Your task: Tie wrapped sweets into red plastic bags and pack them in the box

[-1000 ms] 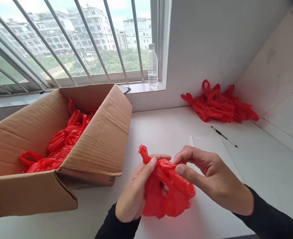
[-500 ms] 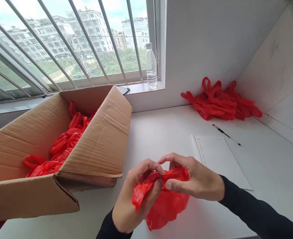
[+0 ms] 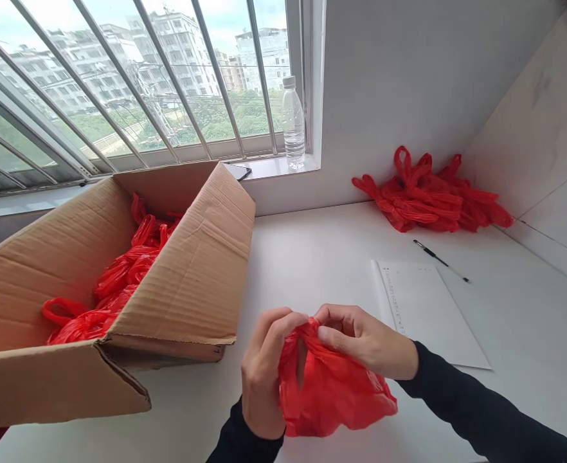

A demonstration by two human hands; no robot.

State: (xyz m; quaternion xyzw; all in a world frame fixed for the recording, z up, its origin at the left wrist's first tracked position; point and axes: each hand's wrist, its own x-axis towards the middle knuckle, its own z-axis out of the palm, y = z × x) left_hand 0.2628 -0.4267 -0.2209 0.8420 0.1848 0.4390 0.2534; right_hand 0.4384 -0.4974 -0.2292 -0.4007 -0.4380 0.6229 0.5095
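Observation:
A crumpled red plastic bag hangs from both hands over the white table, its lower part spread toward me. My left hand grips the bag's gathered top from the left, with part of the plastic looped over its fingers. On the other side, my right hand pinches the same gathered top between thumb and fingers. The fingertips of both hands almost meet at the top of the bag. Some of the left fingers are hidden behind the plastic.
An open cardboard box at left holds several bundled red bags. More red bags lie piled by the back wall. A notepad and a pen lie at right. A water bottle stands on the windowsill.
The bag has opened out and now hangs wider below my hands. My left hand has turned more upright, and my right fingers have closed on the bag's top.

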